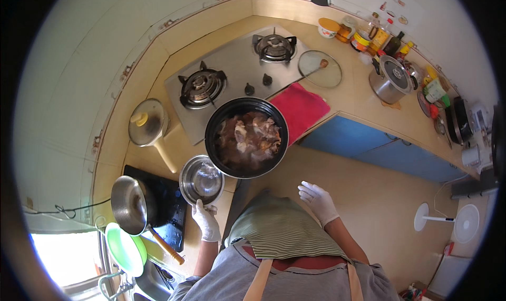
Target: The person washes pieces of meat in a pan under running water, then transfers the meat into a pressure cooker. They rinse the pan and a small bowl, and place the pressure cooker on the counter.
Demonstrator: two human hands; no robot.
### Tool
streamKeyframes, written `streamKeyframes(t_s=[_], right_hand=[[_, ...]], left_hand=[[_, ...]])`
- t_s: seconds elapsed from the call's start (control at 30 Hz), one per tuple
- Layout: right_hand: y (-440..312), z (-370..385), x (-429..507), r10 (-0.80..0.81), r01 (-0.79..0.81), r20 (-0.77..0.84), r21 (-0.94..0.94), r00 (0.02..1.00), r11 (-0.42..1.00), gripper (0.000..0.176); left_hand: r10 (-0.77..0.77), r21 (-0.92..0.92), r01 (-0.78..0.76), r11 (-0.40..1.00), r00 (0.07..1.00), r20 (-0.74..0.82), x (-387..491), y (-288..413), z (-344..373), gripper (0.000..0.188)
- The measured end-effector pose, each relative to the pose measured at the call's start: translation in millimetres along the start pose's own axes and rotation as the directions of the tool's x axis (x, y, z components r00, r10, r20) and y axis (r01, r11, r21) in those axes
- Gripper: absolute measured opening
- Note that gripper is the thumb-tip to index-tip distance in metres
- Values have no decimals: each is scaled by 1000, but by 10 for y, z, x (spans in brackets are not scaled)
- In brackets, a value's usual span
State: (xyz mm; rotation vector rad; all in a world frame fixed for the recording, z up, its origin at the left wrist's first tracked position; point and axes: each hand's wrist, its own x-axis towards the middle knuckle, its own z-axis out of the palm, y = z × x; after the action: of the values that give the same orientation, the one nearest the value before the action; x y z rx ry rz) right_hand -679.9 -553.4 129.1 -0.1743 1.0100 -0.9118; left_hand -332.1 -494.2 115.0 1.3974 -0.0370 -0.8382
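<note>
My left hand [206, 223], in a white glove, grips the near rim of a stainless steel bowl [191, 170]. The bowl appears to hold some clear liquid, though glare makes this hard to tell. Right beside it, at the counter's front edge, is a round black pot [212, 158] with pieces of meat [253, 137] in brownish liquid. My right hand [318, 203], also gloved in white, is held over the floor to the right of my apron [290, 226]. Its fingers are extended and nothing is in them.
A gas stove [233, 62] with two burners lies behind the pot, a red cloth [300, 105] to its right. A glass lid [330, 74] and a steel pot [385, 81] stand farther right. At left are a lidded pan [148, 123], a saucepan [128, 204] on a black cooktop [170, 222] and a green basin [126, 249].
</note>
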Motion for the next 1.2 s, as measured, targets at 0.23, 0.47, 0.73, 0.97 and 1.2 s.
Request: streamKeyframes(t_s=[0.23,0.47,0.73,0.97,1.2], right_hand=[[17,-34,344,12,-8,72,-57,997,998,37],[-66,-38,842,-36,34,-10,-135,999,990,32],[-329,-259,675,-558,396,-17,-686,830,610,38],[-823,-1144,687,-41,9,141,218,989,976,64],[-1159,-1910,553,74,-81,42,186,996,979,56]], left_hand=[[47,0,-47,999,998,-33,155,31,254,20],[386,690,-363,626,913,130,270,-286,-8,38],[128,229,-90,969,979,-157,259,-534,-189,26],[113,21,-111,994,952,-286,-553,-723,-249,16],[-113,23,120,992,973,-201,-1619,-937,394,14]])
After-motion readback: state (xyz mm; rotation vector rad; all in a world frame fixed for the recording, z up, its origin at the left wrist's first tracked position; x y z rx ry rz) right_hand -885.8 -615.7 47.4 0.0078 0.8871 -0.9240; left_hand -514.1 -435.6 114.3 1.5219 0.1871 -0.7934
